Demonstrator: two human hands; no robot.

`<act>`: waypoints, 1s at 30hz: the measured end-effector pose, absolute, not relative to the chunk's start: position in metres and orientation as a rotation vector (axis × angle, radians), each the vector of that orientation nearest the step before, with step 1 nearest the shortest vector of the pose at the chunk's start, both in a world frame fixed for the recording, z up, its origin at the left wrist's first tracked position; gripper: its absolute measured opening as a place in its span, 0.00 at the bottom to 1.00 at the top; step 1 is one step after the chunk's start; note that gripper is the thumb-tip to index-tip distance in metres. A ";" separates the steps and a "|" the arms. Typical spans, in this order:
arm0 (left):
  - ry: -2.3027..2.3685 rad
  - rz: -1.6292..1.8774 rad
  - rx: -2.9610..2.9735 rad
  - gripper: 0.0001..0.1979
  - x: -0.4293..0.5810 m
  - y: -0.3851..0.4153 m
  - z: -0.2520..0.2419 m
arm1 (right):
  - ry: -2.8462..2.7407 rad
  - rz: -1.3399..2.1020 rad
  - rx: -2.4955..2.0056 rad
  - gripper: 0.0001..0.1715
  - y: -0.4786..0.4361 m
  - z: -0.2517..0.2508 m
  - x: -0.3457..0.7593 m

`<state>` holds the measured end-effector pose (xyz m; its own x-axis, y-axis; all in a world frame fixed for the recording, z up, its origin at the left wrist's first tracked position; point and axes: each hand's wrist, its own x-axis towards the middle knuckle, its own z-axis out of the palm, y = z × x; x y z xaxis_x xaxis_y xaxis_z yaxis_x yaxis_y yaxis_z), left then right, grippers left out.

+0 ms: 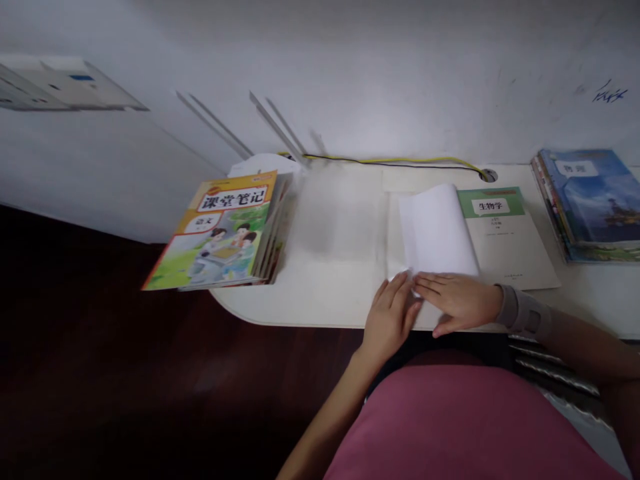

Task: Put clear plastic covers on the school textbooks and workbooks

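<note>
A book lies open on the white desk, its green and cream cover spread out to the right. Its white inner page stands beside a clear plastic cover that extends to the left. My left hand rests at the lower left corner of the page, fingers stretched over a small fold of the clear plastic. Over the page's lower edge lies my right hand, palm down with its fingers extended, the fingertips close to those of my left hand.
Stacked books with a yellow and green cover sit at the desk's left edge. Another stack, topped by a blue book, is at the right. A yellow and black cable runs along the wall to a round hole.
</note>
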<state>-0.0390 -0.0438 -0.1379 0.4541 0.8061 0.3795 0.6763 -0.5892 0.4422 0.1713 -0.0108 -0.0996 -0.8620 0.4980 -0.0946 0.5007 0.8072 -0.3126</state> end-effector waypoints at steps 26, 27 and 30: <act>1.389 0.638 2.723 0.27 -0.032 -0.046 -0.138 | 3.011 -0.515 1.803 0.39 0.081 -0.128 0.235; 1.397 0.630 2.717 0.28 -0.032 -0.046 -0.139 | 3.012 -0.498 1.826 0.38 0.081 -0.132 0.231; 1.414 0.623 2.707 0.29 -0.032 -0.047 -0.139 | 3.015 -0.428 1.860 0.35 0.079 -0.139 0.221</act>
<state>-0.0325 -0.0468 -0.1393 0.5086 0.7928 0.3358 0.7828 -0.5882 0.2032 0.2211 0.0788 -0.1387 -0.3913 0.8910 0.2302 0.7917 0.4534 -0.4093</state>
